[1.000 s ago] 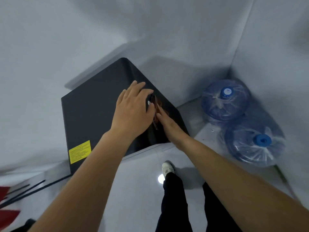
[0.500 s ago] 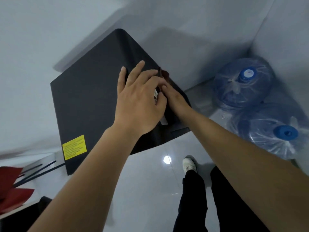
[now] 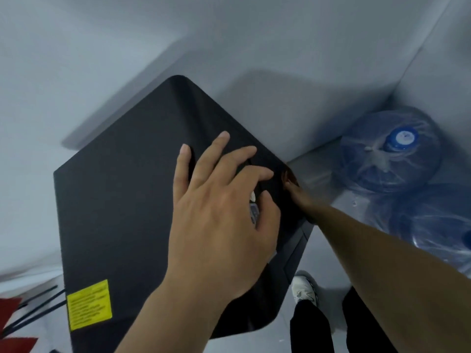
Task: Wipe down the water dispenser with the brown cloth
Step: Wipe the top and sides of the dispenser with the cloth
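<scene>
1. The left hand point(image 3: 219, 215) lies flat on the black top of the water dispenser point(image 3: 122, 200), fingers straight and spread, holding nothing. It serves well as a brace; press down lightly so the cabinet does not rock while the other side is rubbed.
2. The right hand point(image 3: 302, 200) reaches over the dispenser's edge just beyond the left hand's fingertips, down onto the side panel. A small dark reddish-brown scrap shows at its fingertips, probably the brown cloth point(image 3: 286, 175). Most of the hand is hidden by the edge, so I cannot tell whether its fingers are curled round the cloth or pressing it flat.
3. Judged from this, the step is wiping the upper side panel. Keep the cloth spread under the fingers rather than bunched, and stroke in overlapping passes along the panel.
4. Carry each stroke up over the rounded edge toward the left hand, since edges tend to get missed.
5. The broad top under and to the left of the left hand needs a pass too; shift the bracing hand when the cloth gets there.
6. Two blue water bottles point(image 3: 390, 151) stand on the floor just right of the right forearm; keep the elbow in to avoid knocking them.
</scene>
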The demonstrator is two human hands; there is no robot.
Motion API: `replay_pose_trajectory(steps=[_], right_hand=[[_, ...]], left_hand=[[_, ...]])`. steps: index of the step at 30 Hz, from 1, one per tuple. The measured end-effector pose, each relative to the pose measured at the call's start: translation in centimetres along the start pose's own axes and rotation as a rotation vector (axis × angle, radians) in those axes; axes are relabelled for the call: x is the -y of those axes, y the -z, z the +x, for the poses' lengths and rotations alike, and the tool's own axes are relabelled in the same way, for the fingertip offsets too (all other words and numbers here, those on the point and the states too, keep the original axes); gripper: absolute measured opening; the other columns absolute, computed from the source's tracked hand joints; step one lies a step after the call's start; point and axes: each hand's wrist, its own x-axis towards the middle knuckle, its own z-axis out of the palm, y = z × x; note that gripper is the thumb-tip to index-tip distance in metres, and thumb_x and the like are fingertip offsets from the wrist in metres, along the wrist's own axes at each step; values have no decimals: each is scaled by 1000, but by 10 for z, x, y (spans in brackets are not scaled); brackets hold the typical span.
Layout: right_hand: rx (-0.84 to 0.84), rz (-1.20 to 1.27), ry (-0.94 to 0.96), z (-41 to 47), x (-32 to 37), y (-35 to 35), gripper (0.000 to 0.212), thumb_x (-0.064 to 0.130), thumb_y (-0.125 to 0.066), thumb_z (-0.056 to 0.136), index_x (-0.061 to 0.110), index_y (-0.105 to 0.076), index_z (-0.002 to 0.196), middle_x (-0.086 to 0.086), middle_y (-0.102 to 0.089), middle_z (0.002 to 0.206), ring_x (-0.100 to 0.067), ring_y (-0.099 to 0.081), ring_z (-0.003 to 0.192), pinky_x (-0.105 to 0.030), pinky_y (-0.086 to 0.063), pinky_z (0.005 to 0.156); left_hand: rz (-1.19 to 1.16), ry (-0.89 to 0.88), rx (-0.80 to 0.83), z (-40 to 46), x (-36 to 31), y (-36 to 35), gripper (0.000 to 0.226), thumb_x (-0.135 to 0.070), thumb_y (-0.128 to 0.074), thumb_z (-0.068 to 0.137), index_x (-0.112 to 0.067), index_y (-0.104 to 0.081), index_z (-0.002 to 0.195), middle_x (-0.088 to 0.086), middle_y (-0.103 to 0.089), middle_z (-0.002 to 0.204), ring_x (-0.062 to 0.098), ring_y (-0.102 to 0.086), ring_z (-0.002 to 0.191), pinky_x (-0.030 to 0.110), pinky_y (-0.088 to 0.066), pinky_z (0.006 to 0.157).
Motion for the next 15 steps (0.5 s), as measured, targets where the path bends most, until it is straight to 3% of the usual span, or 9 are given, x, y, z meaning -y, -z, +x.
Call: replay_pose_trajectory(steps=[4,10,15], right_hand=[[-51,-12,66,-9,-12,-9,50,45,-31,108,31,-33,156,-3,-30,165,-22,-34,149,-44,-24,124],[-84,-11,366,-40,21,-30,49,44,-36,107,31,-38,154,0,-39,161,-13,-38,146,-36,-28,122],[-36,-19,188,-13,-45,-6,54,60,-34,101,43,-34,153,3,-38,162,-19,-38,147,-51,-28,122]], left_hand=[[14,9,42,1,-2,5,32,-37,-46,91,-33,-71,112,-12,-60,139,13,-28,151,51,-9,124],[56,-6,88,4,-6,7,34,-38,-46,92,-31,-72,113,-10,-62,137,16,-30,150,50,-5,125],[77,-16,114,3,-7,9,36,-40,-43,93,-31,-70,114,-10,-62,137,17,-29,150,52,-4,125]])
